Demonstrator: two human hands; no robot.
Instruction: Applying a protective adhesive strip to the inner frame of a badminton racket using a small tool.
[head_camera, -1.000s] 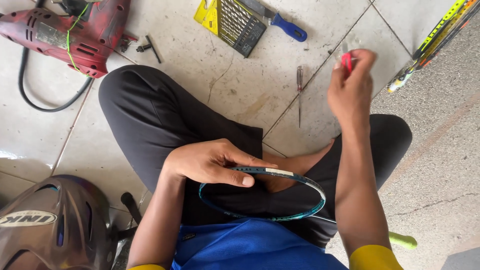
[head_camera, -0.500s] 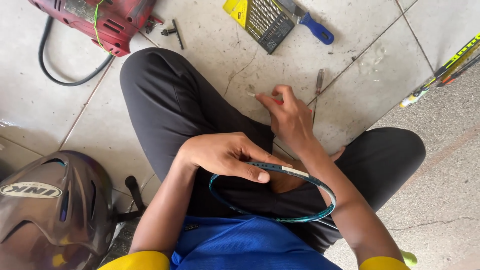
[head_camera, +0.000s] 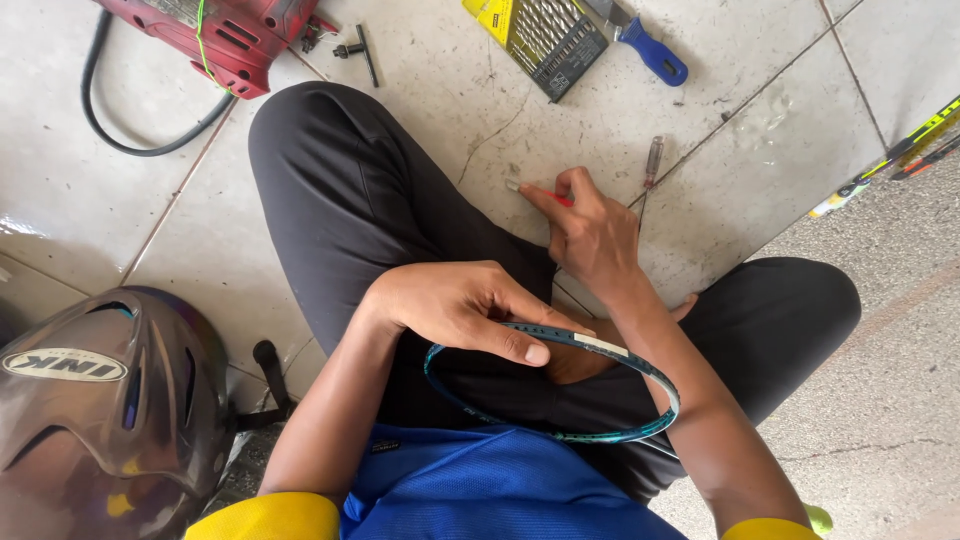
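Tiled floor (head_camera: 420, 90), pale, cracked, grout lines running diagonally; rougher concrete strip at far right. Person seated cross-legged on it, black trousers, blue shirt with yellow sleeves.

Dark glossy helmet (head_camera: 95, 410) at lower left, resting on the floor beside the person's left knee.

Red power drill (head_camera: 225, 30) at top left, partly out of view, black cord (head_camera: 110, 110) looping away from it across the tiles. A small black chuck key (head_camera: 358, 50) lies just beside the drill.

Teal racket frame (head_camera: 600, 425), unstrung oval hoop, lies across the lap, tilted, with a pale tape patch on its upper rim.

Left hand (head_camera: 455, 305): grip closed over the upper rim of the racket frame, thumb pressed along the top, fingers curled under.

Right hand (head_camera: 590, 235): reached forward over the leg to the floor, grip pinched shut on a small red-handled tool (head_camera: 558, 199); its pale tip is at or just above the tile.

Drill-bit case (head_camera: 545, 35), yellow and black, open at top centre. Blue-handled tool (head_camera: 650, 50) just beside it. Thin screwdriver (head_camera: 650, 165) with clear handle lies on the tile near the right hand, not touching. Yellow-green racket shafts (head_camera: 890, 155) at the right edge.
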